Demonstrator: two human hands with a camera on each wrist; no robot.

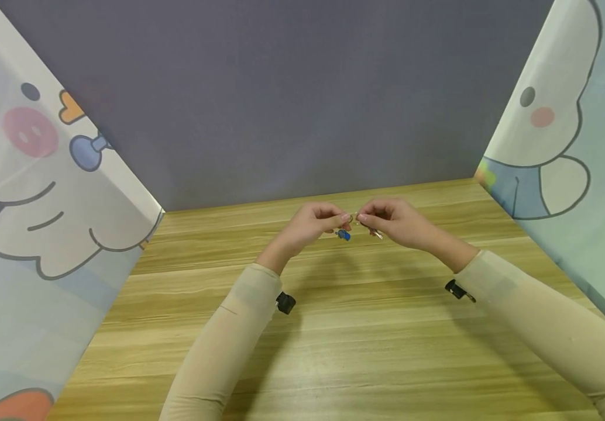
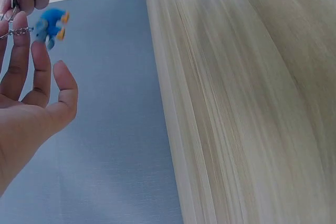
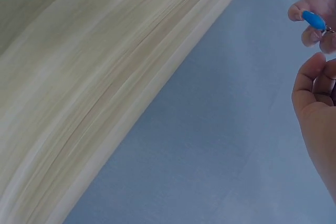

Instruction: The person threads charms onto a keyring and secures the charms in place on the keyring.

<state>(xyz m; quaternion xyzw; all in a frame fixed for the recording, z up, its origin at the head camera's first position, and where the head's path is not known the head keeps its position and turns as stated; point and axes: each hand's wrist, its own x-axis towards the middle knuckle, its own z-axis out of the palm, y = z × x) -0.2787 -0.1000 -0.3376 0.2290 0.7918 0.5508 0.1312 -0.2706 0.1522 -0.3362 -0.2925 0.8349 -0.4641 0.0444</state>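
In the head view both hands are raised over the table, fingertips close together. My left hand (image 1: 313,225) pinches the metal ring of a keychain (image 1: 351,218) between thumb and forefinger. A small blue figurine (image 1: 343,234) hangs from it; the left wrist view shows the figurine (image 2: 48,24) with yellow-orange feet and a short silver chain (image 2: 20,31). My right hand (image 1: 394,222) pinches the ring's other side, and a slim silver metal piece (image 1: 378,235) sticks out below its fingers. Exactly what that piece is, I cannot tell. In the right wrist view the right hand's fingers (image 3: 310,82) are curled.
The wood-grain table (image 1: 344,351) spreads beneath both arms. A grey panel (image 1: 302,99) rises along its back edge. Cartoon-printed panels stand at the left (image 1: 34,193) and right (image 1: 555,134). Small black devices (image 1: 285,303) sit at the wrists.
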